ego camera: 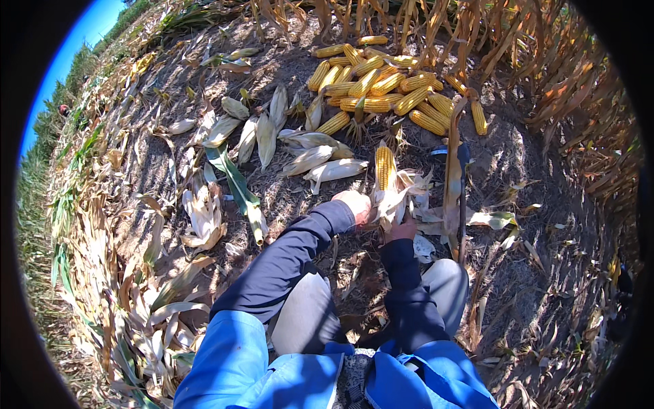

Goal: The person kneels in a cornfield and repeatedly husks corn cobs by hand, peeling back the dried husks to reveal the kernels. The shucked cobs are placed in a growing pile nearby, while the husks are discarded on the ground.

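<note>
Both my hands grip one ear of corn by the pale husk peeled down around its base; its yellow kernels show above. My left hand is closed on the husk from the left side. My right hand holds the lower right of the same husk, partly in shadow, with loose husk leaves spread beside it. Just beyond my left hand lie several ears still in their husks. Farther out is a heap of bare yellow corn ears.
A dark long-handled tool stands or lies right of my hands beside a dry leaf. Standing dry corn stalks border the far right. Loose husks and a green leaf lie at left. My knees are close below my hands.
</note>
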Available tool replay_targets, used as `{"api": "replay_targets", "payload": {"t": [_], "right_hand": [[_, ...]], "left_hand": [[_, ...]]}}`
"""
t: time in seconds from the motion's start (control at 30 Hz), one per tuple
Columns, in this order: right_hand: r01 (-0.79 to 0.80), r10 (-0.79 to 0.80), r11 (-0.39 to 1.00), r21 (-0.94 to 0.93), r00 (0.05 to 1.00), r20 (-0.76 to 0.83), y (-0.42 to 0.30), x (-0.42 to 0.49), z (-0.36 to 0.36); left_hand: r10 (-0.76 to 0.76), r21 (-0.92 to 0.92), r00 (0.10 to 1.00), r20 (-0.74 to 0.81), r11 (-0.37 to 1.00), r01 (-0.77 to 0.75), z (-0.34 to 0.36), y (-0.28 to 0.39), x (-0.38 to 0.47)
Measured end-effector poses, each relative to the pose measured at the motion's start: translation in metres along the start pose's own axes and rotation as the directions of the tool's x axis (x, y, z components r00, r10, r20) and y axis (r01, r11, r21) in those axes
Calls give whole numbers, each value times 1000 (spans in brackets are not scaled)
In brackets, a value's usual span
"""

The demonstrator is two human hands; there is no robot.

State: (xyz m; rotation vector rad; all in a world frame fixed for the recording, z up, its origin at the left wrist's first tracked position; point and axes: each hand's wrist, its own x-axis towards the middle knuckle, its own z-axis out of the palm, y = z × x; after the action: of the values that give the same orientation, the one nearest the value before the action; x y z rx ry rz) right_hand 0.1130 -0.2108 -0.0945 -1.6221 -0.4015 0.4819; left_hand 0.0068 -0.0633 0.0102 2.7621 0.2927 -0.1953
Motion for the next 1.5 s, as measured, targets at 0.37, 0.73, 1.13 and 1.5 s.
{"api": "replay_targets", "payload": {"t": [0.37,0.73,1.13,1.5], "right_hand": [[-12,-3,999,44,937,348,50,20,-45],[-584,190,336,739,811,554,-30,-1,-18],[-249,120,917,312,918,379,-27,-10,-3],[-450,154,825,343,762,629,-55,-38,6]], "left_hand": [[149,-204,983,108,971,-125,-1,46,-27],[82,86,938,336,989,-118,-20,68,-38],[-401,-814,913,-75,553,176,-17,-13,-28],[-604,-979,772,-197,162,-123,6,-43,19]]}}
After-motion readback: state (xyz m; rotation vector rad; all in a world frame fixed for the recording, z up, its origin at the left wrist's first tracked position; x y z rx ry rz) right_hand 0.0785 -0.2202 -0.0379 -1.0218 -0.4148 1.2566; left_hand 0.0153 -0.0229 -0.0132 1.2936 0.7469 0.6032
